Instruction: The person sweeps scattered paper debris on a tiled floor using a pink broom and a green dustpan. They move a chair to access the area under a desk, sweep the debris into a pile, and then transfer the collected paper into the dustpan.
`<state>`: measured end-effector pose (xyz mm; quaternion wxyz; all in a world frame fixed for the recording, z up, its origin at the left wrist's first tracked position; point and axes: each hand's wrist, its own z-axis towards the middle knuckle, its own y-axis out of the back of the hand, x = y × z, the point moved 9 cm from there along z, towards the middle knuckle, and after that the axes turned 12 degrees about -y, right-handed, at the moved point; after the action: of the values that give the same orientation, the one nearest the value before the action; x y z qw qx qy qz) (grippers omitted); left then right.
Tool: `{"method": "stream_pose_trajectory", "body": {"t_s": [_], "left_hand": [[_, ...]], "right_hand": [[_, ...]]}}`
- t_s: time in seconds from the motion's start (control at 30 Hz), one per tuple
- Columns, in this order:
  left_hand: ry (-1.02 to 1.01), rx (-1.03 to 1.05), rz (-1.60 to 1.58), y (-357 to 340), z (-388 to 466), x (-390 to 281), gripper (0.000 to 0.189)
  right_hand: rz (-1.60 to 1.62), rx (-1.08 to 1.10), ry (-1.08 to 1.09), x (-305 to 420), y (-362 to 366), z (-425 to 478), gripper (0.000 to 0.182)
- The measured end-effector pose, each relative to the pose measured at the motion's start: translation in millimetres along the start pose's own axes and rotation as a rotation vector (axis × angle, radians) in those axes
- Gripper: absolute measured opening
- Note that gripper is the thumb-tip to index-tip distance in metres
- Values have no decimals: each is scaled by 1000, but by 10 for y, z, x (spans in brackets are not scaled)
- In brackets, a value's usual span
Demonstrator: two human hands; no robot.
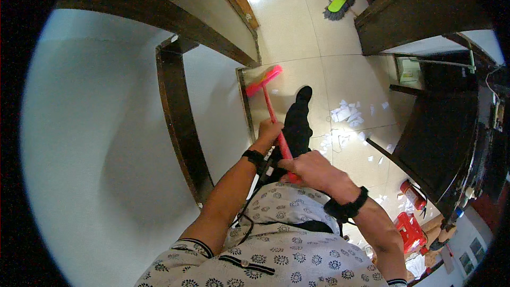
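A pink-red broom (269, 101) slants across the view in front of me, its head on the floor against the base of the white wall. My left hand (270, 131) is wrapped around the middle of the handle. Closer to my body, my right hand (314, 170) grips the handle near its upper end. Torn white paper scraps (347, 113) lie in a loose heap on the floor tiles, to the right of my dark shoe (304, 94). Smaller pieces are scattered around them.
A dark desk (436, 127) stands on the right, with a fire extinguisher (413, 195) and a red plastic bag (409, 232) near it. A green-headed duster mop (341, 0) rests on the floor at the top. Along the left are a white wall (131, 127) and dark wooden trim (181, 123).
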<state>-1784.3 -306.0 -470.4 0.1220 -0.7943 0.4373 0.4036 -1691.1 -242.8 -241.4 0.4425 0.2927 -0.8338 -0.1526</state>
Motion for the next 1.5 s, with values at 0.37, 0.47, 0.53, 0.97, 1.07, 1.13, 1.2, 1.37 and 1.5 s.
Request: {"method": "stream_pose_trajectory", "body": {"t_s": [0.37,0.47,0.53,0.97,1.07,1.13,1.2,1.37,1.5], "left_hand": [[104,232,-360,-1230,-483,-669,23],[-7,238,-360,-1310,-418,-750,18],[41,194,-280,-1382,-290,-640,16],[375,723,98,-3385,-1251,-125,24],[383,864,71,-3607,-1528,-365,24],[321,970,158,-3713,-1570,-587,25],[209,1010,188,-3850,-1501,-866,27],[-8,1082,428,-4453,-980,-1324,30],[-127,1127,669,-5121,-367,-1451,62]], "right_hand": [[253,-354,-87,-317,912,-1018,19],[296,-481,-88,-423,825,-1186,17],[402,-551,-147,-667,680,-1227,19],[645,-741,-568,-1471,445,-2813,17],[628,-833,-659,-1425,589,-3072,15],[679,-925,-738,-1416,631,-3214,15],[733,-1018,-793,-1423,652,-3336,17],[978,-1252,-926,-1746,599,-3417,15],[1169,-1534,-1025,-2378,541,-3093,15]]}}
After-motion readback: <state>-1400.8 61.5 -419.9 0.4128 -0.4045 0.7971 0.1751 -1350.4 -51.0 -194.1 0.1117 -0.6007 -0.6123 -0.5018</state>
